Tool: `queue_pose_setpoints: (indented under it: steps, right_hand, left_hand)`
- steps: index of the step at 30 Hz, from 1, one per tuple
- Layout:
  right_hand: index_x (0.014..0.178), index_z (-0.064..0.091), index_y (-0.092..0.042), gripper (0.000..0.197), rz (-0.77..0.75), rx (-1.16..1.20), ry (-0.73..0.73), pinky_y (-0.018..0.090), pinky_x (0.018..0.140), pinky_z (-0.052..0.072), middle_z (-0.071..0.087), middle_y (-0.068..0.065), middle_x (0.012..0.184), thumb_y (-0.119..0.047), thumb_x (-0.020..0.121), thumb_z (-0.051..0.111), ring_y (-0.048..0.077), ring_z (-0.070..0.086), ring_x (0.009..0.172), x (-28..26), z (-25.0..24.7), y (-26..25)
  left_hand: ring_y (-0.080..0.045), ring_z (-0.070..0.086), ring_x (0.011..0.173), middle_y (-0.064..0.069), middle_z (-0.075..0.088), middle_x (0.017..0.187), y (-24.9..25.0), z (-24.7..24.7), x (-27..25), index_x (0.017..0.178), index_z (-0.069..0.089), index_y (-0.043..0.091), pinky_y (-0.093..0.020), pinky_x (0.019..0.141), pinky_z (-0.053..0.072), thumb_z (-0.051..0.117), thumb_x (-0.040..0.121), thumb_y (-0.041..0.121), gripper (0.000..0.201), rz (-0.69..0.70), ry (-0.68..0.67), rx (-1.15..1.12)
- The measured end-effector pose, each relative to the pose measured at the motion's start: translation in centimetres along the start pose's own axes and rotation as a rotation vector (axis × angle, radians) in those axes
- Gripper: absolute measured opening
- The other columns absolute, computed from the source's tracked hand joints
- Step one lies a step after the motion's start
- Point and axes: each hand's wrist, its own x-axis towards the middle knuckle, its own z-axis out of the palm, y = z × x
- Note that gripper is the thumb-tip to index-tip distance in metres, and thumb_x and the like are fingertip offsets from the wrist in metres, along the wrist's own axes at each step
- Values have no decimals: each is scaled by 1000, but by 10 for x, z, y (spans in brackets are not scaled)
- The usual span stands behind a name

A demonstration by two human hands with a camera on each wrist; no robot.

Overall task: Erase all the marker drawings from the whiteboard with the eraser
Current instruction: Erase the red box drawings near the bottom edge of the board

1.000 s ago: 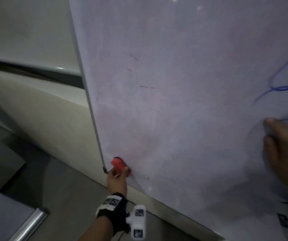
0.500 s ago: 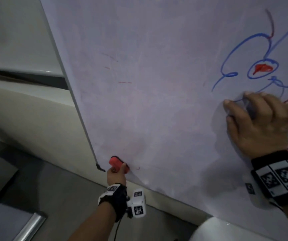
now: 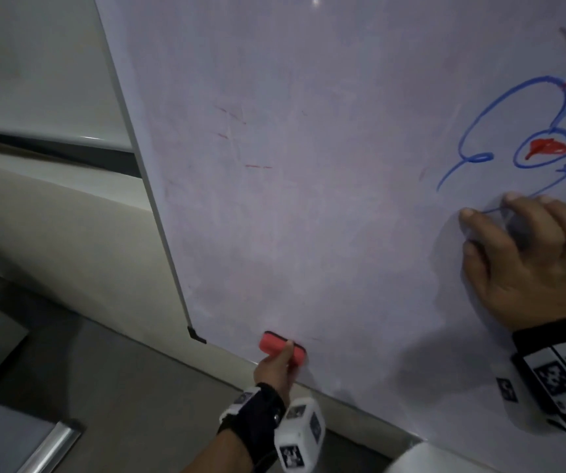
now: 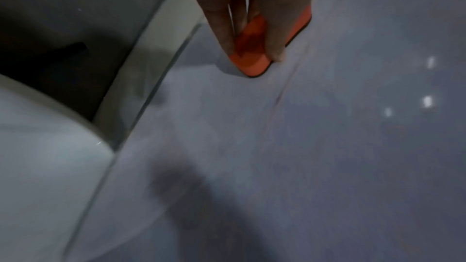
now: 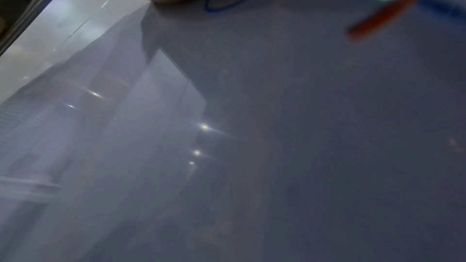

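With our left hand [image 3: 276, 368] pinching the light, stiff red eraser [image 3: 283, 348] by its long sides, our right hand [image 3: 530, 264] seemingly cups something grey against the whiteboard [image 3: 309, 216].

Head view: high, looks down along whiteboard [image 3: 309, 233], both hands in frame. Left wrist view: very near, faces along fingers [image 4: 274, 33] onto red eraser [image 4: 252, 63] at board's lower edge; shared with head view. Right wrist view: pressed near board, blurred; shares blue and red drawings [image 5: 393, 9].
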Motion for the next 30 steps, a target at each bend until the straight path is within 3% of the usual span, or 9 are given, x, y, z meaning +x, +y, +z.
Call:
queue_pose_setpoints:
  steps: [3,8,11,13,15,20,25,28,30]
  right_hand:
    - [127,51,-21,40,1,-7,-8,54,77,50,36,7,132,-24,88,57,27,31,120,1,0,1]
    - [126,52,-19,41,-6,-12,-19,57,74,51,37,8,132,-24,86,58,28,32,119,2,-1,1]
    - [126,52,-20,40,-5,-8,3,57,72,51,37,8,132,-24,87,58,27,31,120,0,-2,1]
    - [126,52,-19,40,-18,-15,4,57,72,51,39,9,130,-23,87,58,29,35,117,2,-1,2]
    - [126,52,-18,41,-31,-8,-13,59,72,51,38,9,129,-22,86,58,32,39,113,3,-1,3]
    - [128,49,-19,41,-27,3,-26,57,73,50,37,9,130,-23,87,57,31,38,114,0,-1,5]
    - [137,44,-26,49,4,23,-62,63,76,48,32,6,135,-23,89,55,37,43,110,-2,1,6]
    - [144,31,-31,57,6,44,-78,65,78,46,31,5,136,-24,91,52,40,46,108,-7,1,6]
    - [145,28,-32,59,6,40,-93,65,77,46,31,6,136,-25,91,52,41,46,107,-6,1,8]
  left_hand:
    - [-18,60,73,-15,65,86,-17,28,-28,89,64,-1,-16,52,51,67,82,14,17,-17,-153,40]
    - [-25,65,75,-24,68,93,-19,32,-30,80,66,-2,-22,60,55,77,73,22,27,6,-133,61]
    - [-24,68,68,-24,69,83,-11,35,-36,87,67,-10,-25,61,57,81,66,29,46,18,-203,87]
    - [-18,67,57,-20,68,74,-5,39,-37,89,65,-11,-21,54,55,72,77,23,37,12,-261,67]
    - [-16,66,52,-17,67,68,-3,34,-33,88,64,-12,-19,50,53,68,82,20,33,-11,-251,71]
    - [-16,65,48,-14,66,56,1,-1,-7,75,63,-12,-22,48,54,71,79,18,31,1,-50,91]
    - [-20,67,56,-22,67,75,18,16,-20,86,64,-13,-26,57,58,71,79,15,30,90,-179,64]
    - [-17,66,51,-20,67,70,17,10,-23,88,62,-15,-22,50,54,71,79,13,31,38,-167,71]
    - [-17,64,46,-17,66,60,23,-2,-20,80,61,-14,-22,47,54,72,77,10,27,41,-102,104]
